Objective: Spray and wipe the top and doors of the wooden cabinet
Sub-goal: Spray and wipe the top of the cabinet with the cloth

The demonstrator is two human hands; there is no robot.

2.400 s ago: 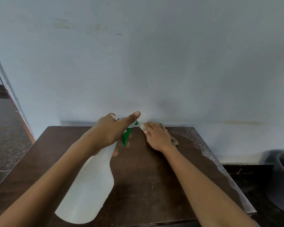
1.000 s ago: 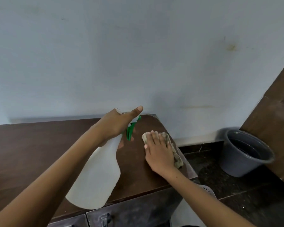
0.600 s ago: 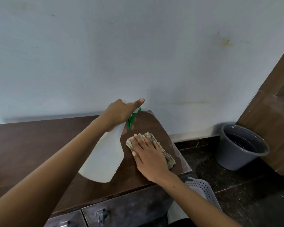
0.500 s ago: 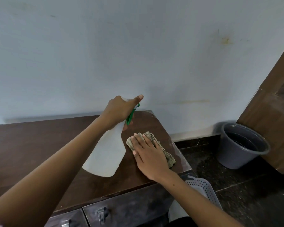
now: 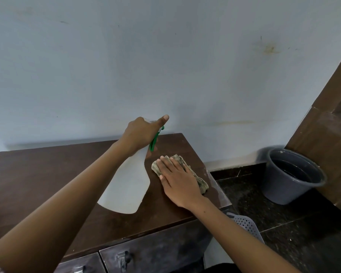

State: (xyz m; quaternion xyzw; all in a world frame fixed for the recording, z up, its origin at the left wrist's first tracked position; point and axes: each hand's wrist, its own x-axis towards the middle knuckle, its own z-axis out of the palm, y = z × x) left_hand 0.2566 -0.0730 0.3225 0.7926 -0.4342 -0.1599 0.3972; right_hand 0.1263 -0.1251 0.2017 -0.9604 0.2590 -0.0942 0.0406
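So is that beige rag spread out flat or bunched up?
Bunched up. The beige rag shows thick ridged folds beside the right hand, whose straight fingers press it onto the dark wooden cabinet top.

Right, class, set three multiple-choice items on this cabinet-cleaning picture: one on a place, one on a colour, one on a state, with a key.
1. Where does the grey bucket stand?
A. On the floor, right of the wooden cabinet
B. On the cabinet top
C. Left of the cabinet

2. What colour is the trigger of the white spray bottle?
A. Red
B. Green
C. Blue

3. How does the right hand meet the folded cloth?
A. It lifts the cloth in the air
B. It lies flat on the cloth on the cabinet top
C. It hangs clear of the cloth

Key: 1 A, the bucket sits on dark floor beside the wall. 2 B, a green lever shows under the left hand, which grips the bottle's neck. 3 B, straight fingers cover the cloth.
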